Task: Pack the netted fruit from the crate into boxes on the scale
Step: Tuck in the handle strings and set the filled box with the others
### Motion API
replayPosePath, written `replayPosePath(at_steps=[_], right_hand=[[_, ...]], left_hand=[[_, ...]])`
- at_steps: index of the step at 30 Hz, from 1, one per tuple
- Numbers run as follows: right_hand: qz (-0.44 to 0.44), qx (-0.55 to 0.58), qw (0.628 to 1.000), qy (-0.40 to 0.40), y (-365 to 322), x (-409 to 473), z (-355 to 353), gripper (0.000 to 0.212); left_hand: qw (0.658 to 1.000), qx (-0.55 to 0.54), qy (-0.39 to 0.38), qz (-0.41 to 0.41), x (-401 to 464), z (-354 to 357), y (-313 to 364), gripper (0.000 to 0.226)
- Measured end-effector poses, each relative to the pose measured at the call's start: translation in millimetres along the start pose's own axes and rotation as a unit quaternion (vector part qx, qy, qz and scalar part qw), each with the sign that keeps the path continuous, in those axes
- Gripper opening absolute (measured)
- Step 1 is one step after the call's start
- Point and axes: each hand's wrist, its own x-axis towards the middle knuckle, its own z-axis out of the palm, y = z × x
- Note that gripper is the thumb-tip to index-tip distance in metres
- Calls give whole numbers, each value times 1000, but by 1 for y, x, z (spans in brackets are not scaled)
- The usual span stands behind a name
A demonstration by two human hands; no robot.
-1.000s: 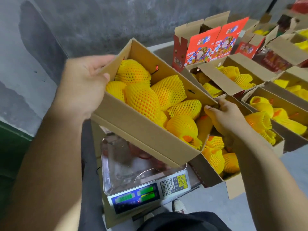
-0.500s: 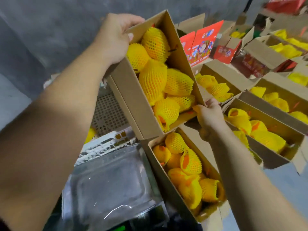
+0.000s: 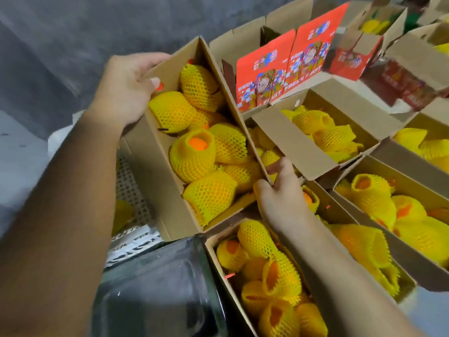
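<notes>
Open cardboard boxes (image 3: 379, 117) of yellow-netted fruit crowd the right side, red printed cartons (image 3: 281, 69) behind them. A perforated crate (image 3: 128, 190) and the shiny scale pan (image 3: 155, 288) sit lower left. The held box (image 3: 155, 181) of netted fruit (image 3: 194, 159) hangs beside them, the left hand (image 3: 126, 88) gripping its far end and the right hand (image 3: 281, 193) pinching its near corner. It is lower and flatter than half a second ago.

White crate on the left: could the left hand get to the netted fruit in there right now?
Probably not. The left hand grips the far end of the filled box, which hangs over the white crate and hides most of it. The box must be set down first.
</notes>
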Motion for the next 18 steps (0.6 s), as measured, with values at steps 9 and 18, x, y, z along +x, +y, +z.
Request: replayPosePath(at_steps=[9, 18], right_hand=[[124, 30, 992, 5, 29, 18, -21, 19], [223, 102, 970, 7, 44, 46, -20, 19]], left_hand=[[998, -28, -36, -40, 3, 49, -31, 48], [994, 18, -91, -61, 40, 102, -61, 40]])
